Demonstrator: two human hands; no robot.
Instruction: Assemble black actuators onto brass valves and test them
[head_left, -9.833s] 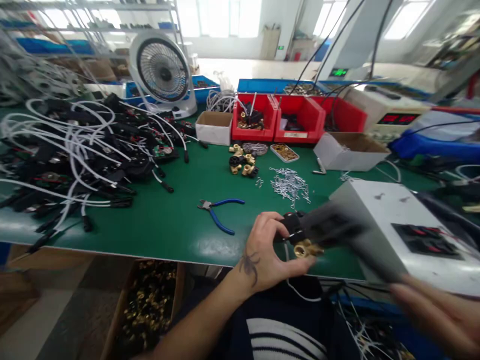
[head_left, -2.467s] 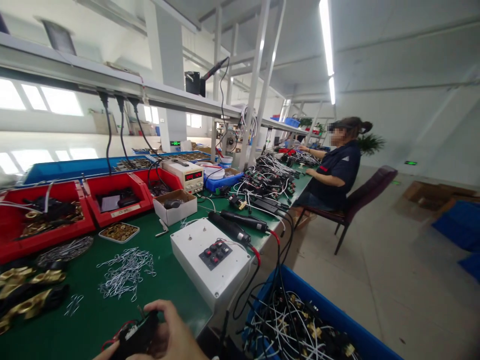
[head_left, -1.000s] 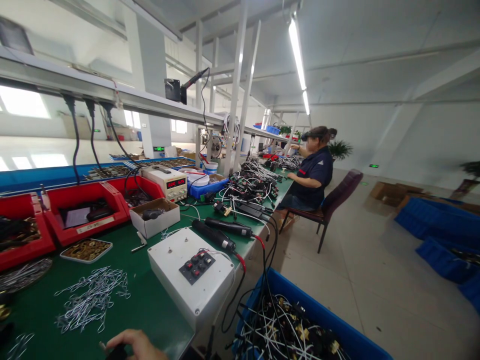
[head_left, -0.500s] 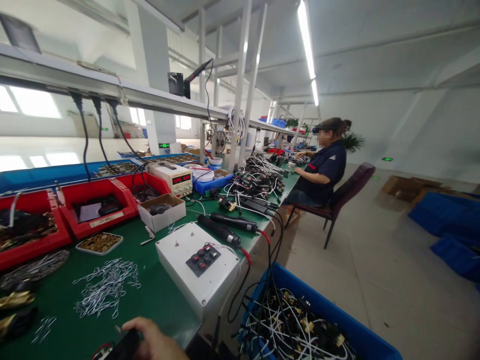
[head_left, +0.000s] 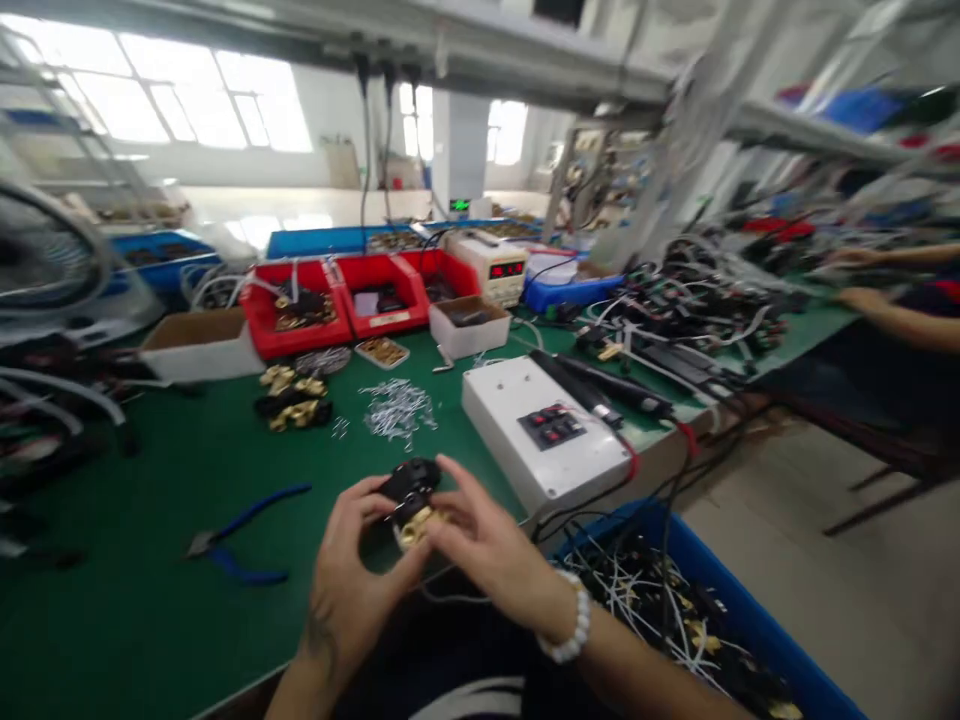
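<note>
Both hands hold one small assembly [head_left: 411, 490] above the near edge of the green table: a black body with a brass-coloured fitting at its lower end. From the left, my left hand [head_left: 356, 560] curls its fingers and thumb around it. My right hand [head_left: 484, 540], with a white bead bracelet at the wrist, grips its right side near the brass part. Blue-handled pliers [head_left: 244, 535] lie spread on the table to the left. Beyond the hands are a pile of bent wire clips [head_left: 399, 410] and several black-and-brass parts [head_left: 292, 398].
A white switch box [head_left: 544, 430] stands right of the hands, two black electric screwdrivers [head_left: 592, 385] beside it. Below right is a blue bin [head_left: 780, 655] of wired assemblies. Red bins [head_left: 300, 340] line the back. At far right, another person's arms [head_left: 892, 300] reach over the table.
The view has swung left and down. Both hands now show on the black-and-brass assembly; earlier one hand showed at the bottom edge with a black part. The pliers have come into view.
</note>
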